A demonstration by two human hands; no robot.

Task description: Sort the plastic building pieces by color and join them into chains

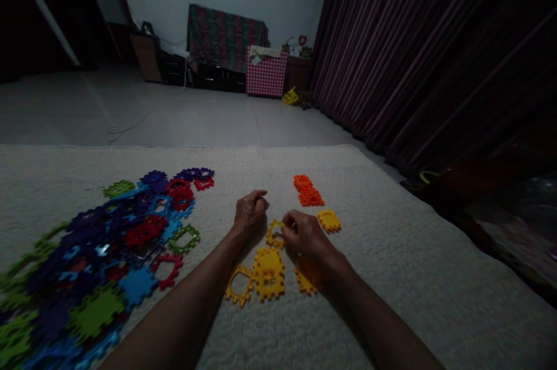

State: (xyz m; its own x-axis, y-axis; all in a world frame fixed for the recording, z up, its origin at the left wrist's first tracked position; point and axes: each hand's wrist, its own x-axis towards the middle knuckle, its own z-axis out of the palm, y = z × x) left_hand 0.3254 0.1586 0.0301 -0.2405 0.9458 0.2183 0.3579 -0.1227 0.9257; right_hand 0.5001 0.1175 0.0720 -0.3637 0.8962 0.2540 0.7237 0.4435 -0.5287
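My right hand (304,234) pinches a small yellow toothed frame piece (275,233) by its right side. To the left of it is my left hand (251,210), loosely curled, with one finger stretched out and nothing visible in it. Just below the held piece lie a yellow building piece with small window holes (268,274) and, touching its left side, a yellow open frame piece (239,285). Another yellow toothed piece (306,281) is partly hidden under my right wrist. Beyond that hand rests a yellow square piece (329,220).
Orange toothed pieces (308,190) lie farther back on the pale quilted cover (374,306). On the left spreads a heap of blue, purple, red and green pieces (102,248). The cover's far edge meets a tiled floor (217,118); a dark curtain (391,39) hangs on the right.
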